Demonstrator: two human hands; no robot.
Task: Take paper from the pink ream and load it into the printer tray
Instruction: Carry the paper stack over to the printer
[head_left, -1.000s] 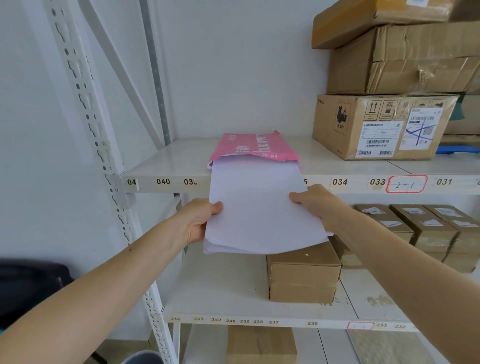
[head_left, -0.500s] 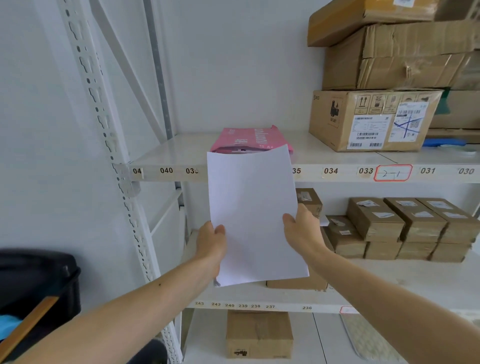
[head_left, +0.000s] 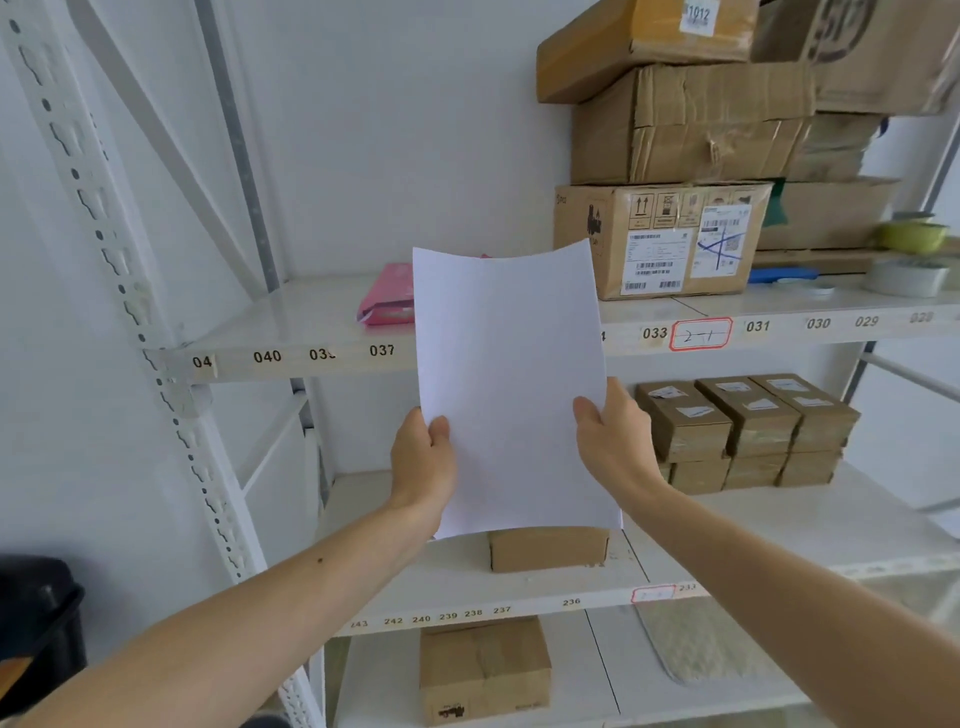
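A thin stack of white paper stands nearly upright in front of the shelf, held in both hands. My left hand grips its lower left edge, and my right hand grips its lower right edge. The pink ream lies on the upper shelf, mostly hidden behind the sheets; only its left end shows. No printer or tray is in view.
Large cardboard boxes are stacked at the upper shelf's right. Small brown boxes sit on the middle shelf, one right below the paper, another on the bottom shelf. A slotted metal upright runs down the left. A black object sits lower left.
The paper has come fully out of the pink ream and been lifted from flat to nearly upright. Both hands have drawn back from the shelf with it.
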